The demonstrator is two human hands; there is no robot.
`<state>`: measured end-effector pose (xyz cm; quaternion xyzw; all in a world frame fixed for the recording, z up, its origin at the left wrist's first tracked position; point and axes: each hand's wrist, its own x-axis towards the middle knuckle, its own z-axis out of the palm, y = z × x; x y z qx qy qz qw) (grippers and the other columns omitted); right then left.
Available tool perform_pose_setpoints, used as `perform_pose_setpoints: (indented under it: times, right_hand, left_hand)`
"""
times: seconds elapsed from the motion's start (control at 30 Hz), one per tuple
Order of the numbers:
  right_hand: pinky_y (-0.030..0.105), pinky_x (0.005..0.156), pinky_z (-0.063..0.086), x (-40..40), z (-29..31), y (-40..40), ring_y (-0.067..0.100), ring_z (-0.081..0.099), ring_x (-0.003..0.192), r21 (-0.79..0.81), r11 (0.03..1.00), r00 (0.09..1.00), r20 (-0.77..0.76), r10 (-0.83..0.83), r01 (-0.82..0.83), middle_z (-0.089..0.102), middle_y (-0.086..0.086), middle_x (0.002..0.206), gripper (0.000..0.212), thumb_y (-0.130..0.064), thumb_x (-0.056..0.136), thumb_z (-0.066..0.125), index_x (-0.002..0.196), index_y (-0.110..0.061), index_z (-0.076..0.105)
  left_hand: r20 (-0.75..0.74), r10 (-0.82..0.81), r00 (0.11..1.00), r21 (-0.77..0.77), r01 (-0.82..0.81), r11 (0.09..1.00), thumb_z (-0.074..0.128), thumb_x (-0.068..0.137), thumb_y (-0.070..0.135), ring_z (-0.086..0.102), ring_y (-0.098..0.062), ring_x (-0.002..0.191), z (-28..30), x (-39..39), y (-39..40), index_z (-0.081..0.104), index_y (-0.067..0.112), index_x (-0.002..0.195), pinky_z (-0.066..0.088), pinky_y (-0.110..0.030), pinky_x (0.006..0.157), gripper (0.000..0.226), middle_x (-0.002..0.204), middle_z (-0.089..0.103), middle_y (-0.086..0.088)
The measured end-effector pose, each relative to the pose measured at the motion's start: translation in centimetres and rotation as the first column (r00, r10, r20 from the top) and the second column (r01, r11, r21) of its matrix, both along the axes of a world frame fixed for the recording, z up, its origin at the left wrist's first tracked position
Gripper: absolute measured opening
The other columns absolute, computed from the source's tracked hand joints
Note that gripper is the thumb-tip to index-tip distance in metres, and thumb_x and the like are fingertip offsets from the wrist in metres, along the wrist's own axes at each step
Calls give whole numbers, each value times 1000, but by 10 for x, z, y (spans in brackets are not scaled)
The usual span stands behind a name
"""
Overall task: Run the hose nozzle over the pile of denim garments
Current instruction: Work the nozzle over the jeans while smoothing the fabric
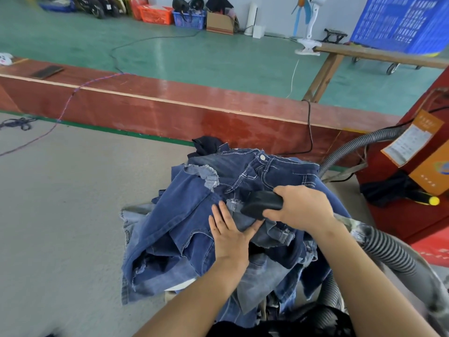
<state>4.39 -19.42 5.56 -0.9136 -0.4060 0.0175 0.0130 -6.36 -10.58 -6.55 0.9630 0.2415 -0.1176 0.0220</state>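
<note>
While my right hand (302, 207) curls round the black plastic hose nozzle (262, 204), thumb underneath and fingers over the top, its flat mouth presses onto the heaped pile of blue denim garments (194, 229). That pile sits on the grey felt-like work surface (60, 215), near the surface's right edge and close to the near edge where I stand. My left hand (229, 231) lies flat on the denim just beside the nozzle, fingers straight and spread a little, thumb reaching toward the nozzle's mouth, holding nothing. On top of the heap, beyond the nozzle, lie dark jeans with white stitching and a silver waist button (262, 157); lighter, frayed pieces stick out lower on the left side of the heap. A ribbed grey flexible hose (388, 249) runs back from my right wrist along my forearm, and another stretch of it arcs up at the right edge toward the red machine (413, 215) with an orange label. Along the far edge of the surface runs a long reddish-brown wooden board (170, 105), with a black cable (309, 127) hanging over it. Past that lies a green floor (170, 49) with orange and blue baskets against the wall.
</note>
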Motion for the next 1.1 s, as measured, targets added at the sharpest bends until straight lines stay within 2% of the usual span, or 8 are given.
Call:
perform_pose_setpoints:
  times: [0.2, 0.33, 0.5, 0.63, 0.7, 0.83, 1.03, 1.1]
  right_hand:
    - [25, 47, 26, -14, 0, 16, 16, 57, 70, 147, 989, 1000, 4, -20, 19, 48, -11, 66, 34, -59, 79, 58, 78, -27, 46]
    - [23, 47, 29, -4, 26, 0, -1, 47, 57, 326, 940, 991, -114, -67, 101, 52, -14, 63, 34, -62, 77, 62, 75, -30, 48]
    - [23, 48, 31, -4, 28, -18, -1, 45, 58, 135, 987, 995, -61, -79, 87, 54, -15, 66, 31, -62, 78, 60, 80, -32, 52]
    - [28, 53, 35, -6, 12, -18, 11, 57, 75, 6, 999, 999, -10, -34, 34, 49, -16, 68, 33, -63, 77, 59, 81, -31, 50]
    - [28, 53, 34, -6, 6, -11, 15, 60, 83, -23, 1000, 1000, -1, -15, 15, 49, -13, 71, 35, -61, 78, 59, 85, -28, 51]
    - [27, 47, 25, -11, -3, 7, 18, 63, 82, -1, 1000, 998, 57, 10, -10, 49, -10, 72, 35, -59, 79, 58, 82, -27, 43]
    - [28, 52, 31, -27, -11, 27, 20, 61, 74, 93, 995, 997, 70, 20, -27, 55, -6, 72, 37, -59, 84, 53, 94, -24, 50]
    - [28, 53, 33, -26, -3, 26, 17, 56, 69, 209, 978, 1000, -13, -19, 22, 51, -10, 69, 35, -60, 82, 56, 88, -26, 49]
  left_hand:
    - [3, -3, 1000, 3, 3, 1000, 63, 90, 42, -33, -59, 129, 5, -1, 1, -55, 51, 104, -10, -63, 111, 120, 123, -52, -39]
    - [24, -4, 1000, 0, 4, 1000, 63, 91, 39, -31, -59, 130, 5, -1, 1, -54, 53, 107, -7, -63, 112, 120, 127, -49, -40]
    - [24, -12, 1000, 9, 12, 1000, 65, 90, 39, -32, -60, 129, 4, -2, -1, -55, 53, 109, -7, -63, 112, 122, 126, -49, -41]
    - [8, -4, 1000, -18, 4, 1000, 63, 90, 41, -37, -58, 127, 0, -1, 2, -24, 56, 138, -10, -63, 111, 101, 125, -51, -39]
    - [-3, -1, 1000, -32, 1, 999, 63, 91, 41, -42, -56, 123, -2, 0, 2, -17, 56, 142, -12, -62, 110, 96, 123, -52, -38]
    - [-23, -4, 1000, -18, 3, 1000, 62, 91, 41, -36, -58, 127, -1, 1, 2, -29, 55, 136, -12, -63, 110, 103, 120, -53, -40]
    - [-2, 8, 1000, -16, -8, 1000, 60, 93, 40, -30, -60, 130, 1, -1, 2, -17, 54, 143, -10, -62, 111, 93, 138, -37, -42]
    - [12, 22, 1000, -4, -22, 1000, 59, 94, 37, -30, -61, 129, 2, -2, 1, -32, 55, 135, -11, -63, 110, 101, 135, -40, -42]
